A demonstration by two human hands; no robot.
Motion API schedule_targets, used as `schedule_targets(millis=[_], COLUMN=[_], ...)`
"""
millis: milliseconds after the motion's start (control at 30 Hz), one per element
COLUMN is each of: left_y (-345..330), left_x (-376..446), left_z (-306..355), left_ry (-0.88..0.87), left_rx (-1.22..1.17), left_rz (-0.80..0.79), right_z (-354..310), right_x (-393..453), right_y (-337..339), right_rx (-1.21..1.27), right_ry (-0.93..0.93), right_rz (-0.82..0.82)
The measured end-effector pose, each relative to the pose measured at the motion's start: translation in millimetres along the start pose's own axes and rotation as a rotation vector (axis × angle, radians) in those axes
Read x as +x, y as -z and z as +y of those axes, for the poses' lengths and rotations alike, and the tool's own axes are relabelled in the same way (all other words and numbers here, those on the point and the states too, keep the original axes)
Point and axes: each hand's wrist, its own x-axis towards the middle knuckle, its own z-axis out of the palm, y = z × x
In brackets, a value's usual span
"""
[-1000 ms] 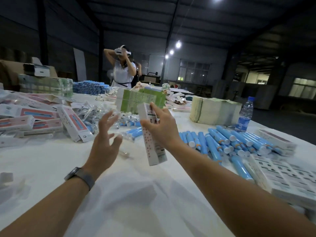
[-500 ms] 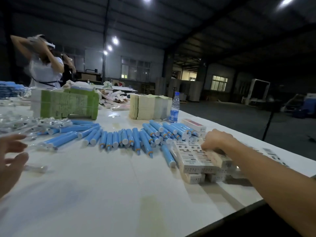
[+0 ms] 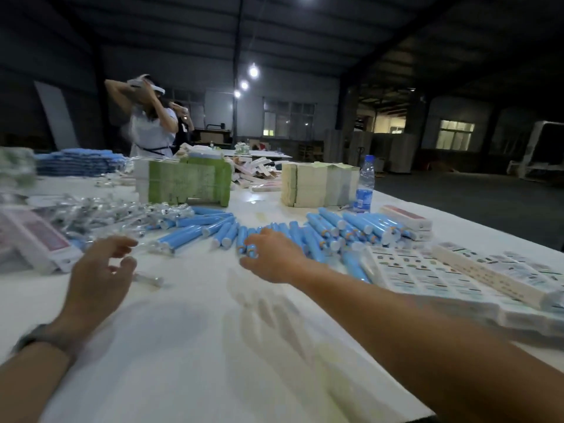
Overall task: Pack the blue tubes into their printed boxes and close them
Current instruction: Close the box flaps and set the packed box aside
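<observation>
Two tube ends are showing under the right hand (image 3: pixel 271 254), which is reaching into the row of blue tubes (image 3: pixel 308 236) with its fingers curling down over the nearest ones; whether it is actually gripping a tube yet is too blurred to tell. To do this pick well, it is probably best to be closing on one tube only, near its middle, and lifting it straight up so the neighbours are not rolling away across the white table (image 3: pixel 198 346). The left hand (image 3: pixel 97 270) is hovering loose and holding nothing, just above a small clear syringe (image 3: pixel 148 279) lying on the cloth; it is likely waiting to be taking a carton. Printed boxes (image 3: pixel 494 273) are lying flat and stacked just beside the tubes on the right, so the tube is needing only a short carry. More cartons with red panels (image 3: pixel 36 242) are sitting at the far left, beside a heap of clear wrapped syringes (image 3: pixel 100 212), with a water bottle (image 3: pixel 364 184) standing behind the tubes.
</observation>
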Motion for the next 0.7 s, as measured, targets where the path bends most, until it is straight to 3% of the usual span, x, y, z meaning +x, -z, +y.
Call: schedule_targets(millis=[100, 233, 500, 567, 700], left_y=[3.0, 25.7, 59.1, 70.1, 90.0], left_x=[-6.0, -0.4, 16.5, 28.6, 53.8], left_z=[18.8, 8.7, -25.5, -34.4, -58.6], left_ry=[-0.023, 0.123, 0.396, 0.361, 0.133], left_rx=[0.034, 0.234, 0.605, 0.741, 1.128], left_rz=[-0.017, -0.059, -0.171, -0.216, -0.428], right_z=[-66.2, -134.7, -142.8, -145.2, -146.7], right_x=[16.1, 19.3, 23.3, 22.6, 17.6], right_y=[-40.9, -88.2, -112.8, -113.1, -110.5], right_rx=[0.051, 0.083, 0.075, 0.068, 0.065], right_ry=[0.171, 0.348, 0.375, 0.377, 0.395], right_rz=[-0.042, -0.006, 0.022, 0.024, 0.061])
